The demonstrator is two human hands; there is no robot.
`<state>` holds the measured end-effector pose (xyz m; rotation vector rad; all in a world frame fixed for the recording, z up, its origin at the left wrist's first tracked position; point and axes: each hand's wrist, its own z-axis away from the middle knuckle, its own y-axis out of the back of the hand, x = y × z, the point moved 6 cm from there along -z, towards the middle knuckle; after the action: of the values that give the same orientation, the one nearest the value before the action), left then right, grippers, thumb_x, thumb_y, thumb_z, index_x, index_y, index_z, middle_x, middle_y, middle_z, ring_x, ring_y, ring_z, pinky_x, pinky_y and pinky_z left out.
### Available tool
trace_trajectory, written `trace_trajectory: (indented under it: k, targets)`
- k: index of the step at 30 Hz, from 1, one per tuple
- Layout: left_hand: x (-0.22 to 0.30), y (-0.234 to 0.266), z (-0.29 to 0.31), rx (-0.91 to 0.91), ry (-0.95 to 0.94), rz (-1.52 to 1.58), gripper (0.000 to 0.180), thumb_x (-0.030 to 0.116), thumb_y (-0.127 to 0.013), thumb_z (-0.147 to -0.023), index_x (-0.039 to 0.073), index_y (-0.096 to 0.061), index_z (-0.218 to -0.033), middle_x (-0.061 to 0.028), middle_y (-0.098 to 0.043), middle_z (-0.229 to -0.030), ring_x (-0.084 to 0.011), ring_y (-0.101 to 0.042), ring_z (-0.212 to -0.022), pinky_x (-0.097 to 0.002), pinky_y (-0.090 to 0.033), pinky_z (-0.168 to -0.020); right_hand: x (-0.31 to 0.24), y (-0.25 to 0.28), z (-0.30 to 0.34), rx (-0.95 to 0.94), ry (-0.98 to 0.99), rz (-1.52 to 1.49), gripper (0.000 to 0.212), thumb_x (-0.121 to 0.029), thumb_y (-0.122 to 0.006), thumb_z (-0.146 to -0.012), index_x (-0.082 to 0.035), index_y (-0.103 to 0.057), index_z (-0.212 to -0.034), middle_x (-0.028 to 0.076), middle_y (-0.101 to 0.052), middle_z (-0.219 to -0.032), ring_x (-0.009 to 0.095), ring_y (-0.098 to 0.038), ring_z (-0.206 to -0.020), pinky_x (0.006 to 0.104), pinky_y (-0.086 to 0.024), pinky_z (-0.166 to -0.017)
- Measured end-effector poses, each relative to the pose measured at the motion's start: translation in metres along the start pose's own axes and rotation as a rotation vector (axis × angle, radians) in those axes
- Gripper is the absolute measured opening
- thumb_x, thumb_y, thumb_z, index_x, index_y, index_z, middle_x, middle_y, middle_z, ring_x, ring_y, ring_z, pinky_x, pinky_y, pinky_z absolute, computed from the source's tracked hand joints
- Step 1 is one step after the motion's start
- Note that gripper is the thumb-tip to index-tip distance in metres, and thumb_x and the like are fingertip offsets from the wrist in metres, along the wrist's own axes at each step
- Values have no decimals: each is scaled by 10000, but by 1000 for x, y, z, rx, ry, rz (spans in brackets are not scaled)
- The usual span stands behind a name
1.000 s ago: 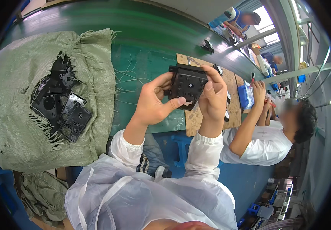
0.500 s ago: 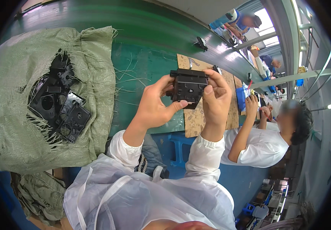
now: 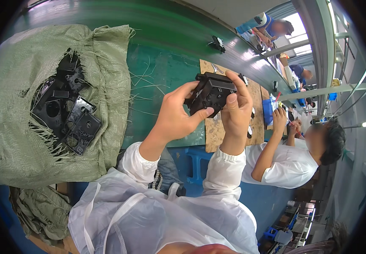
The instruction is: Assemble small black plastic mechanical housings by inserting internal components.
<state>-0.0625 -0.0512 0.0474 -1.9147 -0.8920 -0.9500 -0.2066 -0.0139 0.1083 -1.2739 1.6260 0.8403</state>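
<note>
Above the workbench, a boxy black plastic housing [image 3: 213, 94] with raised ribs and small holes is held up between my two hands. My left hand [image 3: 175, 115] grips its left side, the thumb pressed along the lower edge and the fingers behind. At its right side, my right hand [image 3: 237, 116] has the index finger on the upper corner and the thumb bent close to the side face; the other fingers are partly hidden. To the left, a torn green woven sack [image 3: 15, 106] shows several black plastic parts [image 3: 83, 131] through its ragged opening.
Speckled brown board [image 3: 217, 137] lies on the green bench [image 3: 147, 59], beneath my hands. A conveyor belt [image 3: 183, 25] runs beyond, carrying a black part [image 3: 217, 44]. A co-worker in a white shirt [image 3: 272, 165] sits at the right. Below the bench is a blue stool [image 3: 196, 163].
The housing has been turned and tilted in my hands, so its upper edge slants down to the right. White-and-black parts on the board now show beside my right hand.
</note>
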Motion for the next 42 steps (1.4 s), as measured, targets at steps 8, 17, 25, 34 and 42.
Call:
trace_trajectory:
  k: [8, 17, 25, 34, 42]
  targets:
    - [9, 28, 0, 85, 24, -123, 543, -8, -756, -709, -71, -565, -1213, -160, -687, -1019, -218, -661, -820, -298, -536, -752, 11, -17, -52, -406, -86, 133, 560, -196, -817, -815, 39, -592, -1270, 158, -626, -1232, 216, -612, -1097, 310, -493, -952]
    - [-12, 42, 0, 265, 141, 470, 507, 4, -710, -806, -34, -514, -1272, -161, -680, -1112, -221, -674, -893, -310, -544, -775, 121, 33, -252, -427, 305, 1724, 839, -87, -813, -682, -76, -460, -1443, 59, -626, -1316, 305, -554, -1263, 490, -366, -1125]
    - [-9, 46, -6, 345, 196, 821, 534, 40, -760, -824, -11, -498, -1286, -167, -667, -1144, -226, -686, -942, -342, -545, -872, 176, 25, -277, -815, 19, 1810, 889, -212, -841, -607, -80, -476, -1406, 78, -619, -1328, 300, -525, -1287, 572, -195, -1184]
    - [-9, 45, 4, 306, 193, 339, 507, 0, -814, -727, -6, -575, -1174, -144, -696, -1067, -206, -686, -855, -282, -543, -796, 110, 27, -192, -840, -285, 2147, 535, -294, -825, -623, -29, -672, -1062, 130, -700, -1087, 351, -648, -975, 607, -191, -1169]
    - [-6, 34, -1, 272, 161, -311, 509, 40, -829, -663, -9, -607, -1119, -127, -691, -1045, -227, -670, -787, -283, -531, -732, 48, 23, -105, -300, -131, 715, 422, -221, -610, -870, -5, -649, -1230, 156, -696, -1083, 262, -657, -955, 352, -452, -959]
